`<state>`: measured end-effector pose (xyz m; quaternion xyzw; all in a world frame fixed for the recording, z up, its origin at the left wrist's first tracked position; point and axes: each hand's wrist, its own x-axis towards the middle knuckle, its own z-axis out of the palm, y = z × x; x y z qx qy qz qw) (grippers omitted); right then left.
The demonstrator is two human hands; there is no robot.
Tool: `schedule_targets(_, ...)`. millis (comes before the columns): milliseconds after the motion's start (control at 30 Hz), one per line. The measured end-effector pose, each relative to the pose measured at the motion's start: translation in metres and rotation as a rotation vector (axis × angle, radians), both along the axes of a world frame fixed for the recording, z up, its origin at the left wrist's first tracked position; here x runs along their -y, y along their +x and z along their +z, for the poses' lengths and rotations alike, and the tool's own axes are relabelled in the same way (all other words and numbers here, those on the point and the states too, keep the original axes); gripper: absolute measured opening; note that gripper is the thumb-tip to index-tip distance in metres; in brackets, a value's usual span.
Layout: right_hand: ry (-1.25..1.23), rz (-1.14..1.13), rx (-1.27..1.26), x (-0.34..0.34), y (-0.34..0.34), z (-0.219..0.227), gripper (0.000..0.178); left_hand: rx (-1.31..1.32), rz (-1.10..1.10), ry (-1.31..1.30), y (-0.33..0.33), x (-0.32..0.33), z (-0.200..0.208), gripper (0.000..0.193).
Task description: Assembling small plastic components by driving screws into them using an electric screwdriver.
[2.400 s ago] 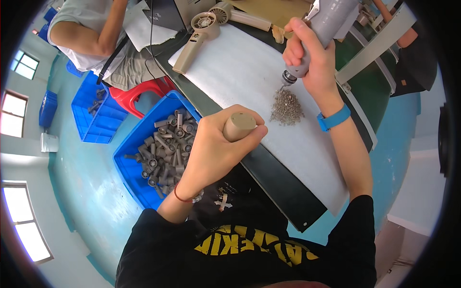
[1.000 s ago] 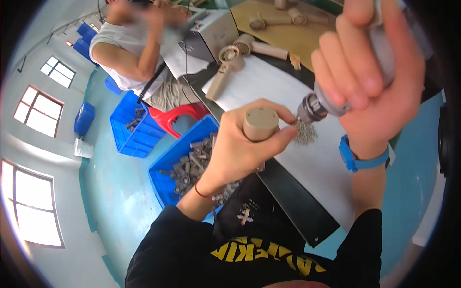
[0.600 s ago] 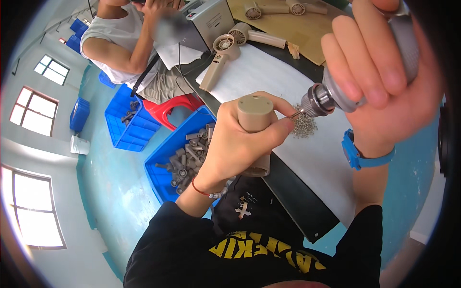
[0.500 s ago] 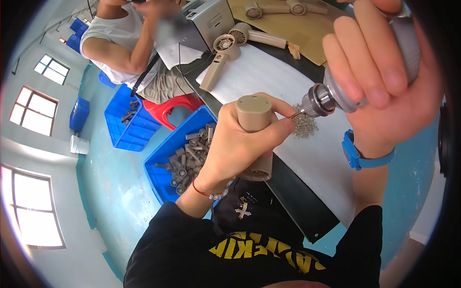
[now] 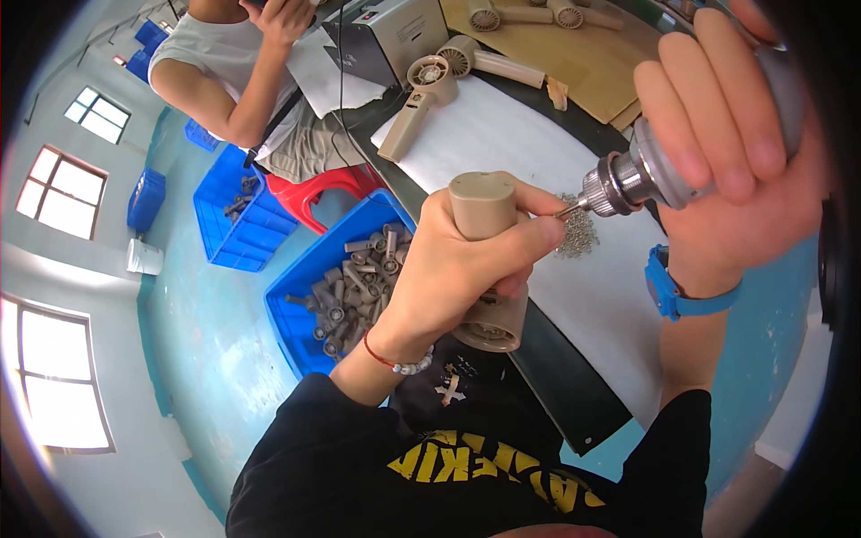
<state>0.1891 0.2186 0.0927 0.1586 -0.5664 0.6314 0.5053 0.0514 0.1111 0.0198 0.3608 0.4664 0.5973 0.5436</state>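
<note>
- Since the earlier frames, your right hand (image 5: 735, 152) has brought the electric screwdriver (image 5: 646, 175) up from the bench and close to the camera, and its bit now sits at the side of the beige handle (image 5: 484, 260).
- Your left hand (image 5: 448, 269) is wrapped tight around that beige handle, holding it upright above the bench edge, flat cap on top and open round end pointing down; thumb and forefinger pinch near the bit tip.
- Your right hand is clenched around the screwdriver's grey body, metal chuck pointing left toward the handle.
- Just behind the bit, a small heap of screws (image 5: 578, 235) lies on the white sheet (image 5: 502, 134) covering the bench.
- Below your left forearm, a blue bin (image 5: 296, 300) on the floor holds many more beige handles.
- Farther along the bench, a beige hair dryer (image 5: 421, 99) lies on its side, and another person (image 5: 242, 72) in a white shirt sits near a red stool (image 5: 323, 184).
</note>
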Motion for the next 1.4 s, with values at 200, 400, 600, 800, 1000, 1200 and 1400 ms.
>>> schedule_targets(200,-0.009,-0.067,0.010,0.001,0.004,0.001,0.025,-0.101,0.027,0.032,0.009,-0.003,0.002,0.020)
schedule_targets(400,-0.226,-0.011,-0.010,-0.005,0.016,-0.002,0.021,-0.407,0.033,0.251,0.004,-0.002,-0.026,0.032)
schedule_targets(600,-0.292,0.017,0.067,-0.005,0.010,-0.007,0.023,-0.477,0.088,0.387,0.009,-0.011,-0.041,0.027)
schedule_targets(800,-0.328,0.036,0.124,0.000,0.001,-0.005,0.025,-0.467,0.095,0.357,0.013,-0.014,-0.038,0.018)
schedule_targets(1000,-0.358,0.049,0.162,-0.001,0.002,-0.002,0.028,-0.521,0.084,0.310,0.016,-0.015,-0.037,0.018)
schedule_targets(1200,-0.381,0.058,0.184,-0.009,0.015,0.002,0.031,-0.477,-0.133,0.193,0.005,-0.007,-0.029,0.032)
schedule_targets(1400,-0.410,0.084,0.182,-0.019,0.031,0.003,0.033,-0.109,-0.195,0.233,-0.010,0.002,-0.023,0.047)
